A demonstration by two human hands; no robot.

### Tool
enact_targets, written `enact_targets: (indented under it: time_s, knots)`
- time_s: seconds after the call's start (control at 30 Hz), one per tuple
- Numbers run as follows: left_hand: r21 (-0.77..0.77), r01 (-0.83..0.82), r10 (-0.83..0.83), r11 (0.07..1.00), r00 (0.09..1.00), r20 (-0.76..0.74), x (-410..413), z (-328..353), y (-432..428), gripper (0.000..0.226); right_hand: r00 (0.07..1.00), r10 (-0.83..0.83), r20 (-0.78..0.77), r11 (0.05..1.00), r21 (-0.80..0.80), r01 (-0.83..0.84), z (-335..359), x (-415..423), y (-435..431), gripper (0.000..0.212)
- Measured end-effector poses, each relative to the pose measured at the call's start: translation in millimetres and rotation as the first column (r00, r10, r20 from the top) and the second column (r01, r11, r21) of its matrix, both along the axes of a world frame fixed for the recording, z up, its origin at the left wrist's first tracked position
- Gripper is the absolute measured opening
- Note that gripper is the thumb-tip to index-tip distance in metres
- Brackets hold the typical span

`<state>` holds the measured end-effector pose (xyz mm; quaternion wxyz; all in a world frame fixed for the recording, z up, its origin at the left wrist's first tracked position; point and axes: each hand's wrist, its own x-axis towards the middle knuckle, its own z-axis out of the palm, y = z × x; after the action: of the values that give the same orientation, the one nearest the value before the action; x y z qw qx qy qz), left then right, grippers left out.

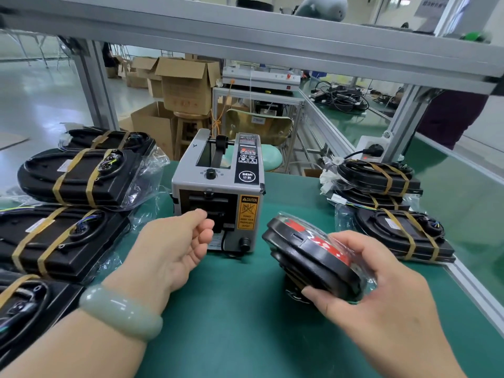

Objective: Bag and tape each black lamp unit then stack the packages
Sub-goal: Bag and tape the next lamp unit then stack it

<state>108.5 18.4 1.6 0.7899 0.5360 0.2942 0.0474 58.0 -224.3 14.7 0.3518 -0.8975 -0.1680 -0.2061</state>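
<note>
Four taped lamp units (79, 178) left, perhaps three right, one dispenser (218, 186), right hand (381, 296) gripping bagged unit (308, 249), left hand (174, 246) grip unclear

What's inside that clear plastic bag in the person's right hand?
A black lamp unit with a red strip along its rim shows through the clear bag. The right hand covers its near end, and its underside faces away, so wiring there cannot be seen.

1 head-worn wide view looks forward and down, close over the bench (231, 323).

Green bench (231, 323) — tape dispenser (218, 186), bagged lamps (81, 178)
</note>
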Motion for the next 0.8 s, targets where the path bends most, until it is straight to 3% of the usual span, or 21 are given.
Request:
enact_targets:
  time_s: [0.27,0.63,0.73,0.8]
  knots:
    - [0.025,-0.026,0.026,0.999,1.0,-0.016,6,9,-4,0.009,1.0,0.004,0.004,1.0,0.008,-0.004,-1,-6,4,0.065]
    - [0.03,-0.227,0.228,0.974,0.972,-0.052,20,-1,-19,0.008,0.999,-0.035,0.038,0.999,-0.024,0.036,-5,-8,8,0.064]
    - [0.003,-0.192,0.192,0.981,0.981,-0.029,3,3,-20,0.009,0.999,-0.042,0.022,0.999,-0.024,0.042,-4,-7,5,0.065]
    - [-0.027,-0.085,0.086,0.996,0.996,0.026,-19,10,-22,0.014,0.999,-0.034,0.006,0.999,-0.007,0.034,-4,-6,4,0.067]
